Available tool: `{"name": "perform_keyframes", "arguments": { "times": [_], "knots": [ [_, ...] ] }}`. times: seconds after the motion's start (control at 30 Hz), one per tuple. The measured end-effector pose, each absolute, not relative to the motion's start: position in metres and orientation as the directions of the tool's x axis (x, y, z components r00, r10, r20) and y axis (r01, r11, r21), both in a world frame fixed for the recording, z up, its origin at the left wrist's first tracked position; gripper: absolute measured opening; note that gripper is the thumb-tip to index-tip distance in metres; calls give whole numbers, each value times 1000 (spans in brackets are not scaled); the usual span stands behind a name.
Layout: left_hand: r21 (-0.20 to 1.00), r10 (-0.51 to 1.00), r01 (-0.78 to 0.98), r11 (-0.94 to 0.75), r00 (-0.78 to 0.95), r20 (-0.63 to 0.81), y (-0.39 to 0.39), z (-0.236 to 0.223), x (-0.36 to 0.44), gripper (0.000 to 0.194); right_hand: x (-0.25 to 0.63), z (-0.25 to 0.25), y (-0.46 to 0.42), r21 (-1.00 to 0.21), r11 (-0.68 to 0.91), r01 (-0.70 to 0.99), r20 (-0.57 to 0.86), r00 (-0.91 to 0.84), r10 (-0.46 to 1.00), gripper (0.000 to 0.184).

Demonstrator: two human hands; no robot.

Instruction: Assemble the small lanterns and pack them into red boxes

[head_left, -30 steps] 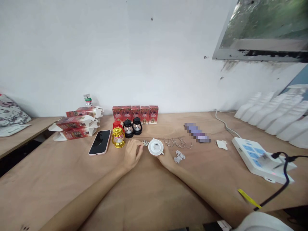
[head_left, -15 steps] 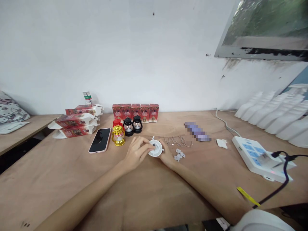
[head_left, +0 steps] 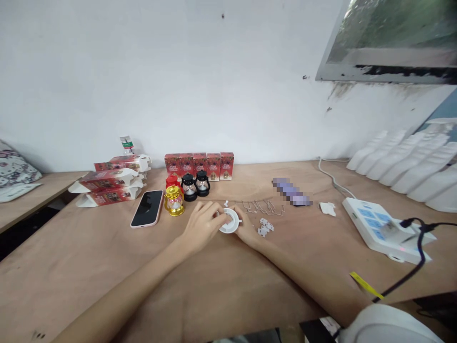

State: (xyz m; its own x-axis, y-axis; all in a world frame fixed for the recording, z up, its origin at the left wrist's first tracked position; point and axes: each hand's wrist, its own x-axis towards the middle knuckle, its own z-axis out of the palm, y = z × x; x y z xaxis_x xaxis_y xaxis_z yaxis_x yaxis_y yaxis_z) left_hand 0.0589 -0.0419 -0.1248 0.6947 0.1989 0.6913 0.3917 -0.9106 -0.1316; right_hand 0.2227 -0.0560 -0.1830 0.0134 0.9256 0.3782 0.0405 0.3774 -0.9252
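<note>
From the counter's (head_left: 200,290) near edge we reach inward, right grip (head_left: 247,229) clasping a white cup (head_left: 233,226), left grip (head_left: 202,222) bent into it, whether pinching we cannot tell.

On the bench (head_left: 214,286), around the part (head_left: 231,227) between the hands (head_left: 204,221), the phone (head_left: 147,208) lies at nine o'clock, lanterns (head_left: 189,187) at ten, boxes (head_left: 200,163) behind them at eleven, the power strip (head_left: 369,221) at three.

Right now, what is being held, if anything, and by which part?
The right hand holds a white round piece by its right side. The left hand reaches over its open face; whether it grips anything cannot be told.
</note>
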Motion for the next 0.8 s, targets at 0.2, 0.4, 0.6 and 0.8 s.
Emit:
{"name": "perform_keyframes", "arguments": {
  "times": [0.2,0.4,0.6,0.8],
  "knots": [
    [-136,252,405,-904,762,597,-47,-114,58,20,225,-184,-56,-930,365,38,365,-27,931,33],
    [-103,361,459,-882,801,477,-54,-105,60,15,224,-190,-60,-922,386,20,386,-32,922,47],
    [-109,365,453,-885,819,443,-53,-107,61,8,221,-195,-62,-835,532,142,548,122,827,65],
    [-105,393,496,-862,785,479,-55,-102,60,11,221,-191,-66,-832,516,204,540,79,838,51]
  ]
}}
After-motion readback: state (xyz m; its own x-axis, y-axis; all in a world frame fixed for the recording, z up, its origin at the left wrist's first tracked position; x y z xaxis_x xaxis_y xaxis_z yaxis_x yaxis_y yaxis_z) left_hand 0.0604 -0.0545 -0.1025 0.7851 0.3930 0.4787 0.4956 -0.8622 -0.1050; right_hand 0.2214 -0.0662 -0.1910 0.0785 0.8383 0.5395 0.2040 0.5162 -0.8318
